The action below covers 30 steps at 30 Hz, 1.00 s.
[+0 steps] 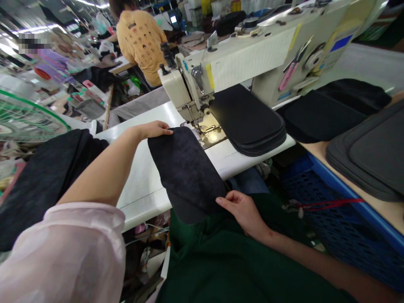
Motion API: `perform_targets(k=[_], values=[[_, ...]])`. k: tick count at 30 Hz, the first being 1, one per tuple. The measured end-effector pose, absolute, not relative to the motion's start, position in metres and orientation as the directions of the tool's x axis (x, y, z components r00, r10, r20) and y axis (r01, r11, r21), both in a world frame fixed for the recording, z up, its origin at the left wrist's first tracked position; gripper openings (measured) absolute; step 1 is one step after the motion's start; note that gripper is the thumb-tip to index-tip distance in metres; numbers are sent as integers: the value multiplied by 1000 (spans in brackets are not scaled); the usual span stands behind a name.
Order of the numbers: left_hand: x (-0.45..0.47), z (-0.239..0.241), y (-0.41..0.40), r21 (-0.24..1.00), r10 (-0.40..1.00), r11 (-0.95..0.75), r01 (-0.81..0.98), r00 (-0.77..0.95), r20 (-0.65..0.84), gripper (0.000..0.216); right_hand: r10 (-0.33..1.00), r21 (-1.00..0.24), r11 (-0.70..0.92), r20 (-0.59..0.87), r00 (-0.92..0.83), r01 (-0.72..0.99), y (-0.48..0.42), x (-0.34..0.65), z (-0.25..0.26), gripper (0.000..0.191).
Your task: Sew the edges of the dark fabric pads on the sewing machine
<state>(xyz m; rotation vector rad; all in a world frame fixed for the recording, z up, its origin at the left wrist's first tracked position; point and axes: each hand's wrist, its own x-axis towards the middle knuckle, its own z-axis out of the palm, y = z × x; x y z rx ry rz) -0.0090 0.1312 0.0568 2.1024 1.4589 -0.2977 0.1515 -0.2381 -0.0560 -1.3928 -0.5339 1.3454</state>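
A black fabric panel (189, 172) with rounded corners stretches between my two hands, partly over the white table and partly over my lap. My left hand (158, 129) pinches its far left corner, close to the sewing machine's needle area. Lower down, my right hand (241, 208) grips the near right edge between thumb and fingers. Just beyond the panel stands the sewing machine (197, 94), its presser foot and metal plate (214, 135) lit by a small lamp. Under the machine's arm lies a stack of black panels (249, 120).
More dark panels (325, 113) and a grey-black stack (372, 147) lie on the right-hand board above a blue crate (315, 189). Black pieces (47, 168) hang at left beside a green-rimmed fan (28, 113). Pink-handled snips (288, 75) rest on the machine. A person in orange (142, 42) sits ahead.
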Motion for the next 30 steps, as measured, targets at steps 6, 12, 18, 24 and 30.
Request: perform_targets(k=[6,12,18,24,30], values=[[-6,59,127,323,783,-190,927,341,-521,41,859,-855,-349,-456,235,-384,-238,149,-57,43],[-6,56,130,351,770,-238,905,397,-500,40,844,-807,-386,-504,182,-447,-240,149,-52,39],[-5,56,131,306,774,-277,911,400,-490,42,837,-795,-395,-518,176,-460,-241,148,-53,36],[-3,57,130,256,787,-305,917,394,-475,45,822,-780,-397,-537,191,-484,-240,145,-61,39],[-4,57,129,299,786,-274,914,392,-479,42,823,-780,-395,-535,190,-485,-241,144,-63,42]])
